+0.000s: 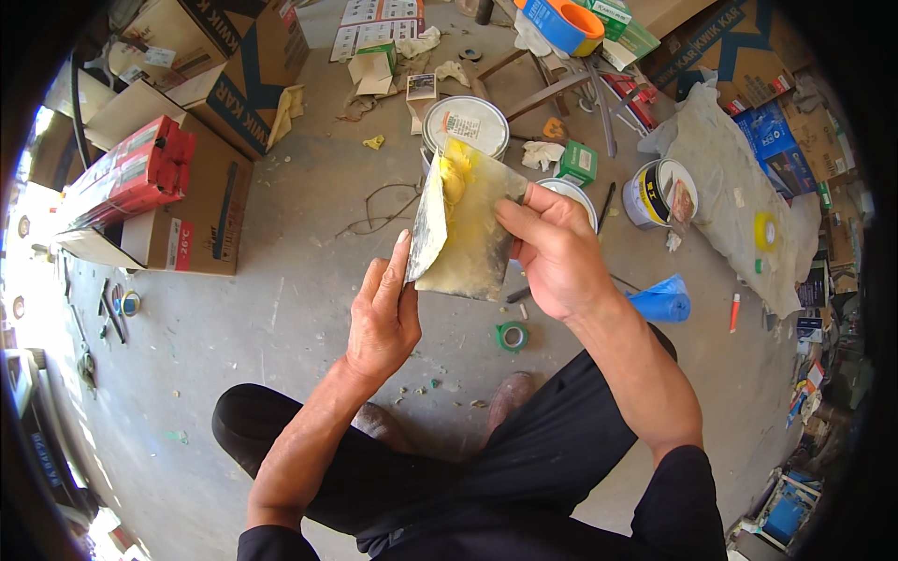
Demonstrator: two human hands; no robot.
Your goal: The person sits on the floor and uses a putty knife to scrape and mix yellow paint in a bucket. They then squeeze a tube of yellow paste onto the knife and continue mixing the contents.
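Observation:
My right hand [554,252] grips a wide flat metal blade [477,238] smeared with yellow putty, holding it up in front of me. My left hand [383,318] holds a second, narrower scraper blade [428,220] edge-on against the left side of the wide one, its tip carrying a lump of yellow putty [454,173]. Both blades hang above the concrete floor, just in front of a closed round tin [466,123].
An open tin [659,192] stands to the right beside a crumpled sheet [730,178]. A green tape roll [512,335], a blue bag [662,301] and a small green box [578,161] lie on the floor. Cardboard boxes [201,201] sit left, with clutter behind.

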